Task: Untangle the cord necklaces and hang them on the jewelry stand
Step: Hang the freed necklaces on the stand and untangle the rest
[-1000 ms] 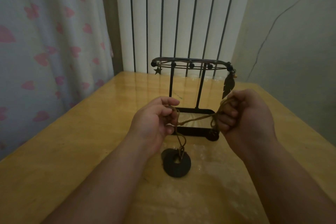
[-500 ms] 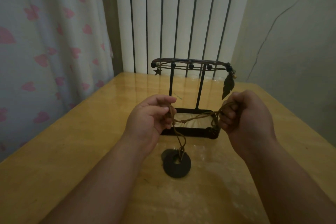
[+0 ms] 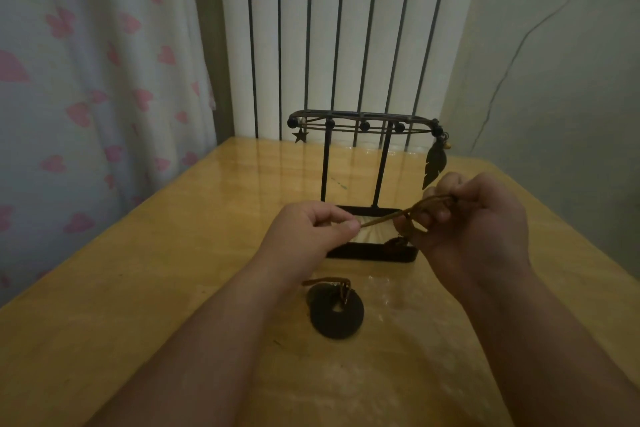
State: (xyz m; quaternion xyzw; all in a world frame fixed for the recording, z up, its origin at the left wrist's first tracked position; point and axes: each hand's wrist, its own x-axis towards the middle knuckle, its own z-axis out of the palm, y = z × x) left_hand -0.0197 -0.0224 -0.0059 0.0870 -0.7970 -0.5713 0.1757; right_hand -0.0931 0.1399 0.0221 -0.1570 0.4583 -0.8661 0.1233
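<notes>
A brown cord (image 3: 388, 217) runs taut between my two hands in front of the black jewelry stand (image 3: 360, 163). My left hand (image 3: 311, 232) pinches its left end between thumb and forefinger. My right hand (image 3: 474, 222) grips the other end, with loops of cord bunched in its fingers. A black ring pendant (image 3: 337, 314) with a short piece of cord lies flat on the table below my hands. On the stand's top bar hang a star charm (image 3: 300, 136) at the left and a feather pendant (image 3: 434, 165) at the right.
The wooden table (image 3: 173, 270) meets a white slatted radiator at the back, a curtain with pink hearts at the left and a plain wall at the right. The stand's black tray base (image 3: 374, 253) sits just beyond my hands.
The cord that hung from my left hand to the ring pendant has dropped onto the pendant. My right hand has risen, pulling the cord straight between both hands.
</notes>
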